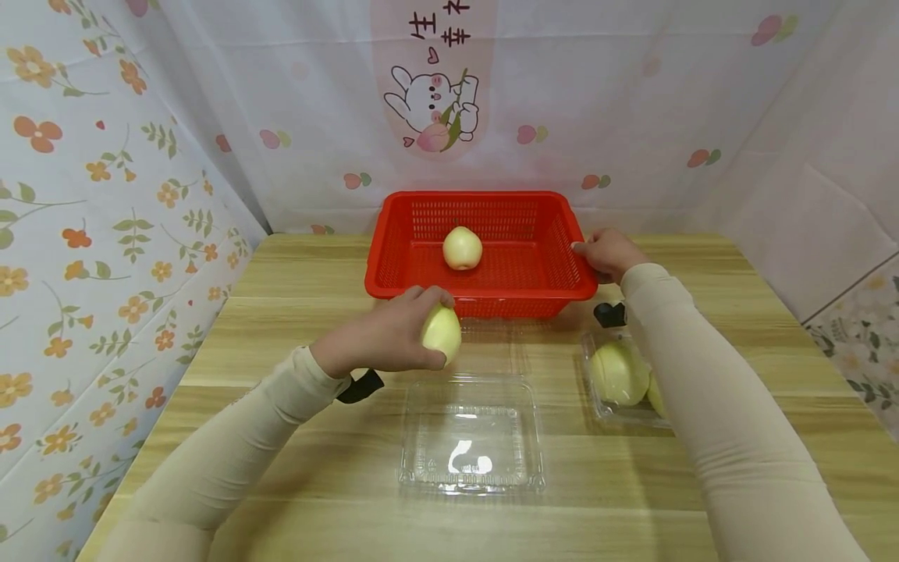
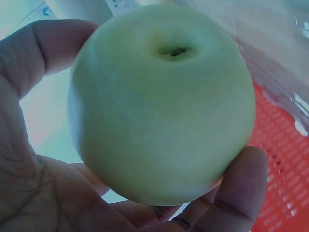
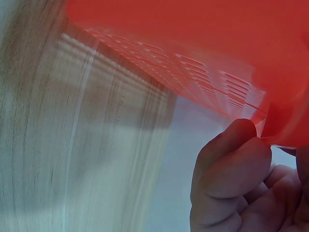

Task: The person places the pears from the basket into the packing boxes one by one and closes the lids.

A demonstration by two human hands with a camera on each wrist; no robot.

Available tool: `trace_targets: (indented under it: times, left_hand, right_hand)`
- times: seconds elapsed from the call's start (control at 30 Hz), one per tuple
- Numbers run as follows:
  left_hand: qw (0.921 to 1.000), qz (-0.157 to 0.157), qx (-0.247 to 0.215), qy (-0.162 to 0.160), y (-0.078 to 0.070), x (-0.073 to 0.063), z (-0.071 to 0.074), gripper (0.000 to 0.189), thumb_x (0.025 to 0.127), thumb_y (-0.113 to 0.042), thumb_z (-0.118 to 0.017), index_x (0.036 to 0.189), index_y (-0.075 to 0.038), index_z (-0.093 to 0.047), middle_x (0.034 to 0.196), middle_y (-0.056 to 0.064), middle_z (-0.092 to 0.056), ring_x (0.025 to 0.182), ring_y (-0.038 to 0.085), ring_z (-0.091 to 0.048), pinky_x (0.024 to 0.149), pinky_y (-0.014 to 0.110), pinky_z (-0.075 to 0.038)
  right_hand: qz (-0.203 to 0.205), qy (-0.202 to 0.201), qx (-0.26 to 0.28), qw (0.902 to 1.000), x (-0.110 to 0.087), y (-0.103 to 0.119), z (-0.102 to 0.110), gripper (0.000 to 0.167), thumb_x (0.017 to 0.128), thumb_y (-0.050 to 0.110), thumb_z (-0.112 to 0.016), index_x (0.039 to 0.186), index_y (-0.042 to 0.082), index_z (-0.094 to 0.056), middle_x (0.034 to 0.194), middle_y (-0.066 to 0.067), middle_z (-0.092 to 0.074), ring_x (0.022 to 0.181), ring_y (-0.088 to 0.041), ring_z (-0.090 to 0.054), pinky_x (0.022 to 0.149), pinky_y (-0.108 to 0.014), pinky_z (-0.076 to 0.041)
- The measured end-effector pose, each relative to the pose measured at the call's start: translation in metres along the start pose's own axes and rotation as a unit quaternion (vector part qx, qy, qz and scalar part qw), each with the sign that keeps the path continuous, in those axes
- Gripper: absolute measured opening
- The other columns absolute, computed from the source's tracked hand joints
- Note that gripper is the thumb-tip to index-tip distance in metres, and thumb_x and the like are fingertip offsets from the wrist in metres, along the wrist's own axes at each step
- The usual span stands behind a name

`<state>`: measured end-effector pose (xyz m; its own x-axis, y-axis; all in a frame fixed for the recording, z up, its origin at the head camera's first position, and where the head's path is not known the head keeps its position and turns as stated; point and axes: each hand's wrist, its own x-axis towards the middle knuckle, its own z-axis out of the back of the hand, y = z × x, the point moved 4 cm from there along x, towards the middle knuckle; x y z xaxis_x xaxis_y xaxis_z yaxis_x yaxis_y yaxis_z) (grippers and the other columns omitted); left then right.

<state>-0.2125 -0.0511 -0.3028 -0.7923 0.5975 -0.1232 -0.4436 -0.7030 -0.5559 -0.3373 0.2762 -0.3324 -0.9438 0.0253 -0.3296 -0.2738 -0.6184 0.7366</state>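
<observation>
My left hand (image 1: 389,332) holds a pale yellow apple (image 1: 442,337) above the table, between the red basket and an open clear plastic clamshell box (image 1: 470,445). In the left wrist view the thumb and fingers curl round the apple (image 2: 164,106), its dark-centred hollow facing the camera. My right hand (image 1: 611,254) grips the right rim of the red plastic basket (image 1: 485,295); in the right wrist view its curled fingers (image 3: 236,169) pinch the basket's edge (image 3: 285,121). One more pale apple (image 1: 462,248) lies inside the basket, left of its middle.
Right of the open box stands another clear box (image 1: 597,402) with pale apples (image 1: 620,375) in it, partly hidden by my right forearm. The wooden table (image 1: 323,484) meets a printed cloth backdrop (image 1: 309,101) behind the basket and another cloth (image 1: 105,273) on the left.
</observation>
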Motion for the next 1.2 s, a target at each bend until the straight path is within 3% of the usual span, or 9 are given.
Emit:
trace_targets:
  times: [0.33, 0.77, 1.2]
  left_hand:
    - [0.9999, -0.009, 0.005, 0.011, -0.007, -0.016, -0.019, 0.061, 0.076, -0.026, -0.075, 0.129, -0.017, -0.047, 0.112, 0.006, -0.049, 0.092, 0.021, -0.055, 0.070, 0.031, -0.052]
    - [0.9994, -0.035, 0.009, 0.001, -0.010, -0.026, -0.029, 0.063, 0.074, -0.025, -0.078, 0.129, -0.013, -0.049, 0.120, 0.008, -0.050, 0.094, 0.021, -0.055, 0.073, 0.031, -0.051]
    - [0.9985, -0.044, 0.000, 0.033, -0.012, -0.034, -0.044, 0.060, 0.073, -0.023, -0.078, 0.125, -0.013, -0.050, 0.110, 0.006, -0.050, 0.089, 0.019, -0.053, 0.069, 0.030, -0.051]
  right_hand:
    - [-0.001, -0.004, -0.003, 1.0000, 0.002, 0.002, -0.001, 0.025, 0.104, 0.022, -0.049, 0.097, -0.001, -0.043, 0.086, -0.011, -0.060, 0.063, -0.013, -0.065, 0.061, -0.029, -0.058]
    - [-0.001, -0.002, 0.000, 1.0000, 0.004, 0.000, -0.001, 0.025, 0.104, 0.022, -0.049, 0.097, -0.001, -0.043, 0.089, -0.012, -0.060, 0.063, -0.014, -0.065, 0.061, -0.030, -0.058]
    - [-0.002, 0.000, 0.006, 1.0000, 0.004, -0.002, -0.001, 0.024, 0.104, 0.021, -0.048, 0.096, -0.001, -0.043, 0.087, -0.012, -0.060, 0.062, -0.013, -0.065, 0.061, -0.030, -0.058]
